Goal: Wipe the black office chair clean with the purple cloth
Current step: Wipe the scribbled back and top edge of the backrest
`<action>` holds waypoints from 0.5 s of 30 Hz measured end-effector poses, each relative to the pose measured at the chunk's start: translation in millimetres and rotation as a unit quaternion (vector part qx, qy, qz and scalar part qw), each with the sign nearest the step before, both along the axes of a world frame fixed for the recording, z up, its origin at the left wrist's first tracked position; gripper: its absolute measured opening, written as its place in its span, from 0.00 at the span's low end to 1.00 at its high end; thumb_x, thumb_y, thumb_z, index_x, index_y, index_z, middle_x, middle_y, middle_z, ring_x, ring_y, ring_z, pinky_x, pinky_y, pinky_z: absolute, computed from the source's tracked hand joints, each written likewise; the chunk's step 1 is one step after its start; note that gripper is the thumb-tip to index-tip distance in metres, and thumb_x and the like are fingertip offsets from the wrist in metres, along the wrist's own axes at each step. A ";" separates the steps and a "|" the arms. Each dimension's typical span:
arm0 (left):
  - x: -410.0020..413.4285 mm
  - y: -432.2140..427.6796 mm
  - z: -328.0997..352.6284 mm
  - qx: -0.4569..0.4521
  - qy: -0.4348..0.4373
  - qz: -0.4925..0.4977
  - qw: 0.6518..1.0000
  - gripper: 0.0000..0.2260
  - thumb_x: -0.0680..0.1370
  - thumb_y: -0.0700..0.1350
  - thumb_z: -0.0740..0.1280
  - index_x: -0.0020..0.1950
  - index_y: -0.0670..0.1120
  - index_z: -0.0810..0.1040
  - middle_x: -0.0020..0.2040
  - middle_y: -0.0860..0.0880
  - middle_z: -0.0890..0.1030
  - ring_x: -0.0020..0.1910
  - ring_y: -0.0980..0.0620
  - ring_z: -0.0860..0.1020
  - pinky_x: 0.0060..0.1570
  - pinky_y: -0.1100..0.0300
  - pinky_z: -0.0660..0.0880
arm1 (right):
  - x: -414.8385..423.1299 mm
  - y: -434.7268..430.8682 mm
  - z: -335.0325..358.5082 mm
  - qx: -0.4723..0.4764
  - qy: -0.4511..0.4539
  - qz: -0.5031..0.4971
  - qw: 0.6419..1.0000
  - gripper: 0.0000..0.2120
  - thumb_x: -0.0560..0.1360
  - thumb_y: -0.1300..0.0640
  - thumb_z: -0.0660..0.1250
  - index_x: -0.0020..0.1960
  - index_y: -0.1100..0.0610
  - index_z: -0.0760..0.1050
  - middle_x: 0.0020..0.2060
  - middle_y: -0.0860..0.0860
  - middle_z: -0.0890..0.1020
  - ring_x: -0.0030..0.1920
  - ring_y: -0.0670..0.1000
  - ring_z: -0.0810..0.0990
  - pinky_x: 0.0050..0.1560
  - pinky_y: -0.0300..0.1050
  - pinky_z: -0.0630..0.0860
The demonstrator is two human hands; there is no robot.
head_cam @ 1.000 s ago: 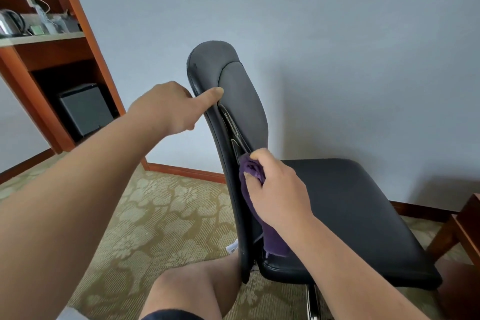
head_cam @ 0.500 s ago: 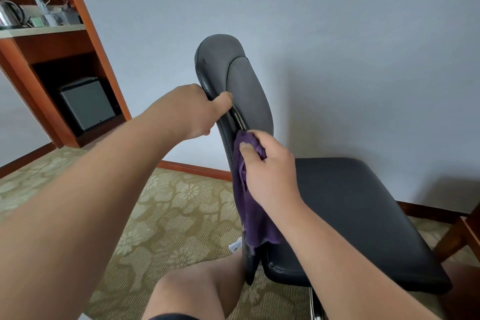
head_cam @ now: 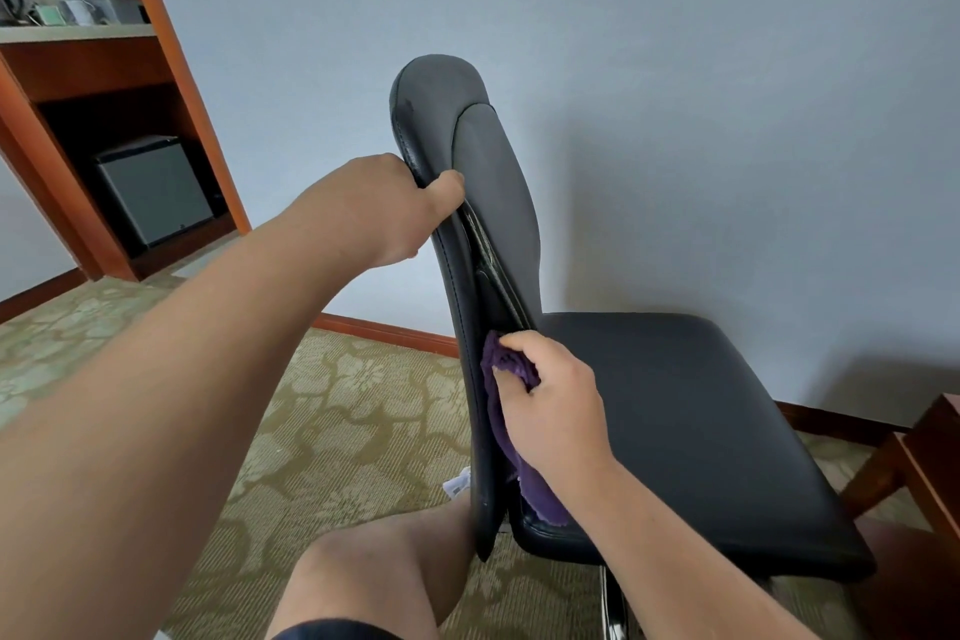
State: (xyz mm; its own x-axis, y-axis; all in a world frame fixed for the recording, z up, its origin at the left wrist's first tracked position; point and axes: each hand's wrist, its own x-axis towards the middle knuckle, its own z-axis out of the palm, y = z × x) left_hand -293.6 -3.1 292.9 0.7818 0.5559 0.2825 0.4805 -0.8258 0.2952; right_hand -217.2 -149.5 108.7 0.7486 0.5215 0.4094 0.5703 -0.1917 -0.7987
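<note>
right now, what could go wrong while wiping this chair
1. The right hand pushes the cloth into the narrow gap between the back shell and pad of the chair; fingers or cloth could get caught there.
2. The left hand grips only the backrest edge, and a metal post shows under the seat, so hard wiping may swivel or tip the chair toward the knee.

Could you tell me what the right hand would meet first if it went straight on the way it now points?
Most likely the chair's backrest: the right hand presses the purple cloth against its lower side edge, so only cloth lies between; depth is unclear.
</note>
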 end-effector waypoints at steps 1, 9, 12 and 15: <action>0.1 -2.3 0.4 -0.009 -0.009 0.010 1.000 0.20 0.80 0.55 0.53 0.31 0.66 0.73 0.39 0.46 0.82 0.42 0.43 0.79 0.48 0.46 0.78 | -0.5 2.2 3.7 0.021 0.026 0.005 0.999 0.10 0.75 0.57 0.67 0.54 0.45 0.79 0.47 0.40 0.81 0.48 0.45 0.80 0.50 0.48 0.79; 3.2 -1.0 -1.8 -0.060 -0.078 0.029 0.995 0.20 0.80 0.56 0.55 0.30 0.67 0.74 0.39 0.45 0.82 0.40 0.42 0.80 0.46 0.48 0.79 | -5.1 26.0 56.2 0.165 0.086 0.015 0.982 0.08 0.76 0.58 0.67 0.52 0.48 0.81 0.41 0.43 0.82 0.44 0.44 0.80 0.47 0.38 0.76; 4.5 1.8 -1.8 -0.025 -0.041 0.030 0.998 0.23 0.76 0.63 0.54 0.39 0.48 0.79 0.37 0.44 0.81 0.39 0.42 0.81 0.42 0.50 0.79 | -3.9 22.9 53.0 0.136 0.005 -0.004 0.991 0.10 0.76 0.57 0.67 0.54 0.46 0.79 0.45 0.43 0.81 0.46 0.46 0.80 0.47 0.45 0.77; 6.1 4.4 -3.4 -0.014 -0.031 0.030 0.999 0.24 0.76 0.64 0.54 0.40 0.46 0.78 0.37 0.44 0.81 0.39 0.42 0.81 0.42 0.50 0.79 | -0.9 12.2 30.1 0.049 -0.092 -0.062 0.993 0.11 0.75 0.55 0.67 0.57 0.45 0.78 0.46 0.43 0.80 0.44 0.48 0.79 0.41 0.46 0.77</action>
